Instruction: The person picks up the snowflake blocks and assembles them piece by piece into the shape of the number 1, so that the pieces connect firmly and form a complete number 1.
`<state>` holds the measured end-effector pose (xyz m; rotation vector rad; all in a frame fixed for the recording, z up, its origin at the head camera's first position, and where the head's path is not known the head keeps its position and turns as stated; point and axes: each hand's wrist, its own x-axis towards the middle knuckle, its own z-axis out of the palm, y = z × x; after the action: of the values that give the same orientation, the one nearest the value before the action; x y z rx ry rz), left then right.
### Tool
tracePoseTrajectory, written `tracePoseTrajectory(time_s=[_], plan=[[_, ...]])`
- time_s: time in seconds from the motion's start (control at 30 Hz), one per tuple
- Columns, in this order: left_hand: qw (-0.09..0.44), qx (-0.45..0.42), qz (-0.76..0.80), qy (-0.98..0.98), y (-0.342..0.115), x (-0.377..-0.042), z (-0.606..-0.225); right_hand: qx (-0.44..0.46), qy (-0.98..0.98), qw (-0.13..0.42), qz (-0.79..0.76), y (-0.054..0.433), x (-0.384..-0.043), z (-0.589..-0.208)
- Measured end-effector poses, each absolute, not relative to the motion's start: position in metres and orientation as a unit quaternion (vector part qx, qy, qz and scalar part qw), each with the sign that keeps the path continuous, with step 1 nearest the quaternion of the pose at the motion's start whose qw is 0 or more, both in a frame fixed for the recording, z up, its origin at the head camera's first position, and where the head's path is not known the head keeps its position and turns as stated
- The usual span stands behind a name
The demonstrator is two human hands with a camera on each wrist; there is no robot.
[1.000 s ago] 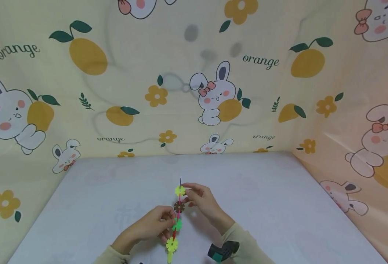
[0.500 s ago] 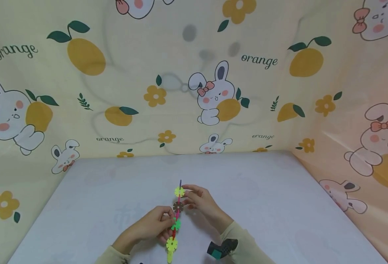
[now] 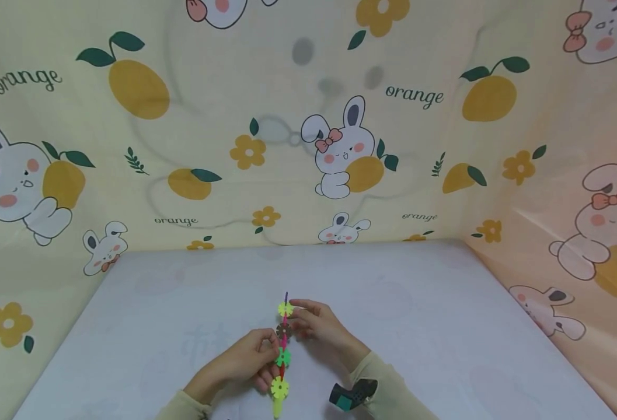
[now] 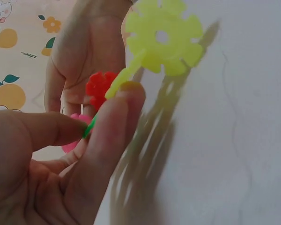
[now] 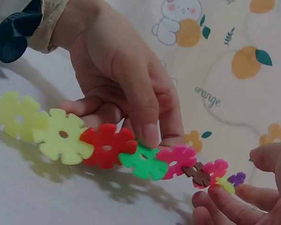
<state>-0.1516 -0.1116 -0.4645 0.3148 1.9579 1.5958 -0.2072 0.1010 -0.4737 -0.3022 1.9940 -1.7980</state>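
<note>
A chain of several plastic snowflake discs stands up and away from me between my hands in the head view. My left hand pinches the green disc between thumb and fingers. Below it, at the near end, are a red disc and two yellow discs. Beyond the green come pink, brown, pink, yellow and a purple disc at the tip. My right hand lies beside that far end, fingertips touching around the small yellow disc, its thumb apart in the right wrist view.
A white-covered table lies under both hands. Behind it hangs a cloth backdrop printed with rabbits and oranges. A black strapped device sits at the right wrist.
The chain's near end has swung slightly to the right, and its far tip has come a little toward me. My right hand has lowered slightly with it; the left keeps its pinch.
</note>
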Motion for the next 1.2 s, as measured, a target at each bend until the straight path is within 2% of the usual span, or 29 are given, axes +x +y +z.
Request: tracePoseTrajectory(time_s=[0.47,0.97,1.2], plan=[[0.303,0.107,0.609,0.725,-0.1086,-0.1525,-0.4721,-0.098,0.743,0.224,-0.623,0.1001,-0.2077,-0.4778],[0.311,0.092,0.603,0.729,-0.1079,-0.1518,-0.4668,-0.116,0.777,0.208,-0.582,0.0995,-0.2051,-0.4738],[0.298,0.091,0.581,0.751,-0.112,-0.1554,-0.4666,-0.125,0.79,0.193,-0.568,0.1023,-0.2064,-0.4735]])
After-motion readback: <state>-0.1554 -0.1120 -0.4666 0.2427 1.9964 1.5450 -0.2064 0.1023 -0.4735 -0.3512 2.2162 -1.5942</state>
